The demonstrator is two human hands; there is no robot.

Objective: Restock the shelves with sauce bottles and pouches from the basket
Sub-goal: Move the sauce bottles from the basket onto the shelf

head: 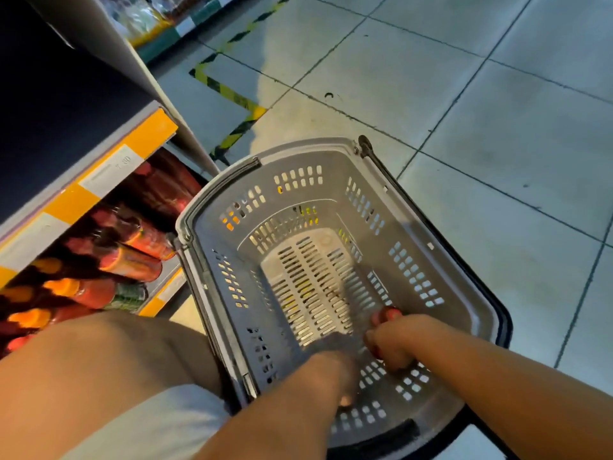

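Seen from above, both hands reach into a grey plastic basket [331, 207]. The fingers [374, 343] of the right hand [391, 343] curl around something small with a red tip [389, 314], possibly the cap of a sauce bottle, though the hand hides most of it. The left hand [335, 376] dips toward the basket's near wall; it is blurred and turned away, so whether its fingers grip anything cannot be told.

The basket has slotted walls and a pale, slotted bottom, a light rim and a dark handle [441, 234] folded down along its right side. It rests on a grey tiled floor [497, 111] marked with yellow-and-black striped tape [232, 91].

Just left of the basket stands a low shelf [109, 164] with a yellow-and-white price strip on its edge. Beneath it, sauce bottles [132, 260] in red and orange stand in rows. A bare knee [99, 353] fills the lower left.
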